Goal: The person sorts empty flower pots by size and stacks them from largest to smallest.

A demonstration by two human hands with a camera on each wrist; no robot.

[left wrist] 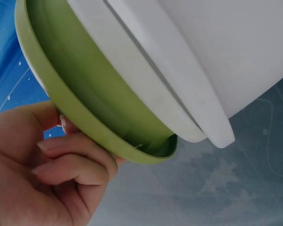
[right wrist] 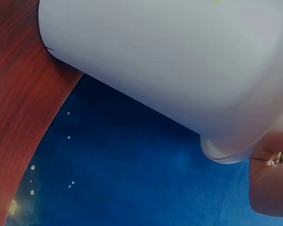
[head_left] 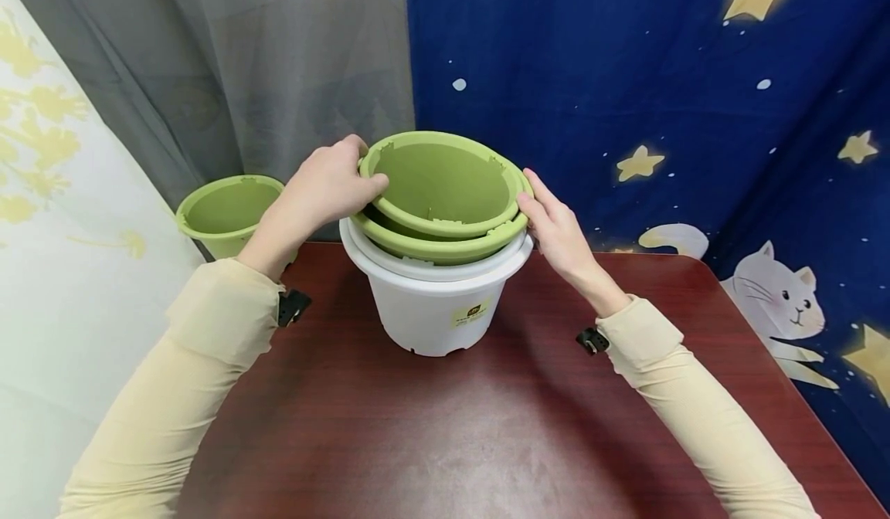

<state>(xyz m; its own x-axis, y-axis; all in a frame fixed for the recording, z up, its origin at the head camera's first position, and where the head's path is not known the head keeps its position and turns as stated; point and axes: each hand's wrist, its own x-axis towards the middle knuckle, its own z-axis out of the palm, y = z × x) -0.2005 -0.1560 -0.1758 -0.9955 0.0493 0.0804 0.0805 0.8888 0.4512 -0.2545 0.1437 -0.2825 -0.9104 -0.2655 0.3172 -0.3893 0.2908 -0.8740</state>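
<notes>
Two green plastic flower pots sit nested inside white flower pots [head_left: 424,306], whose doubled rims show in the left wrist view. The upper green pot [head_left: 452,167] tilts within the lower green pot [head_left: 389,239]. My left hand [head_left: 323,187] grips the upper green pot's left rim, thumb over the inner edge; its curled fingers [left wrist: 73,169] show under a green rim in the left wrist view. At the right side, my right hand [head_left: 559,233] holds the green rims between thumb and fingers. Only part of that hand shows in the right wrist view, beside the white rim.
Another green pot [head_left: 222,235] stands at the back left, partly behind my left forearm. The dark red table [head_left: 417,426] ends just behind the stack. Grey and starry blue curtains [head_left: 521,63] hang behind it, and a pale patterned cloth [head_left: 69,272] on the left.
</notes>
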